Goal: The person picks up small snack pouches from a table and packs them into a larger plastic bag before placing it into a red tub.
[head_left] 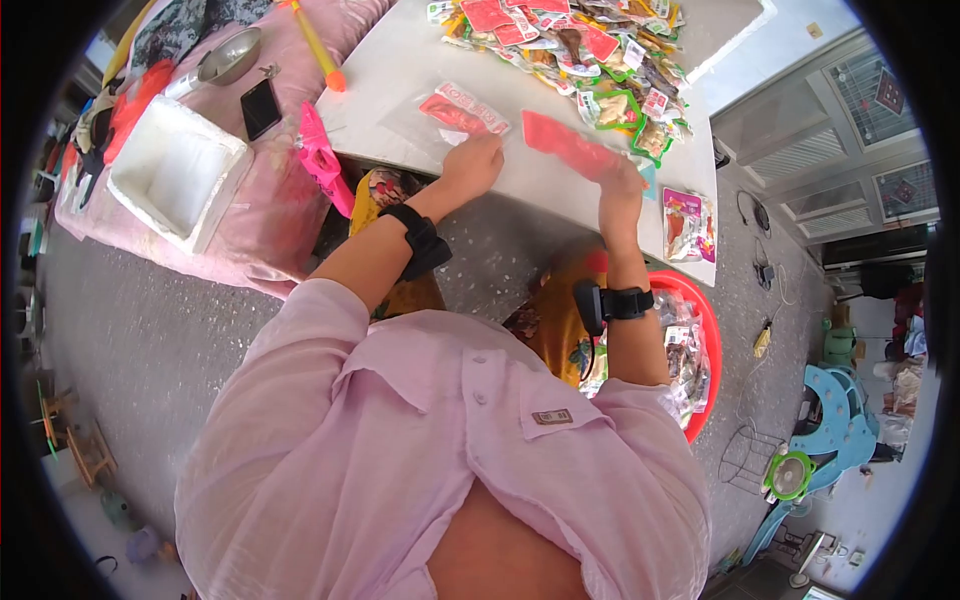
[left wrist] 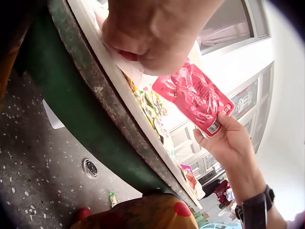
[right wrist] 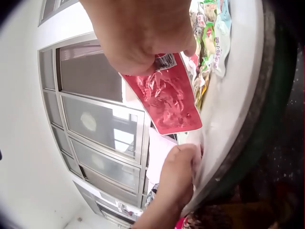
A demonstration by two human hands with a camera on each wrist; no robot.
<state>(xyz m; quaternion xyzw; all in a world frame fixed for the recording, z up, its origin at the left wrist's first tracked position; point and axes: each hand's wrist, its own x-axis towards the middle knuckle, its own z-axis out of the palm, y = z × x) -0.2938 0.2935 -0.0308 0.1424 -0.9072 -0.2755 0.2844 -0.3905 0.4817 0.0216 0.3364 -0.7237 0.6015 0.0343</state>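
My right hand (head_left: pixel 622 185) pinches one end of a flat red food packet (head_left: pixel 565 145), held up over the front of the white table (head_left: pixel 400 75). In the left wrist view the packet (left wrist: pixel 198 98) shows shiny red film and a barcode by the thumb. My left hand (head_left: pixel 475 165) is at the table's front edge, fingers curled on the near side of a clear plastic bag (head_left: pixel 425 110). A red packet with white print (head_left: pixel 465 108) lies at that bag. In the left wrist view the left hand (left wrist: pixel 147 36) has a bit of red under its fingers.
Many mixed food packets (head_left: pixel 570 45) are heaped at the table's back. A purple-and-red packet (head_left: pixel 684 225) lies at the right end. Below it stands a red tub (head_left: pixel 708 340) of packets. Left, a pink-covered surface holds a white foam box (head_left: pixel 180 170) and a phone (head_left: pixel 260 108).
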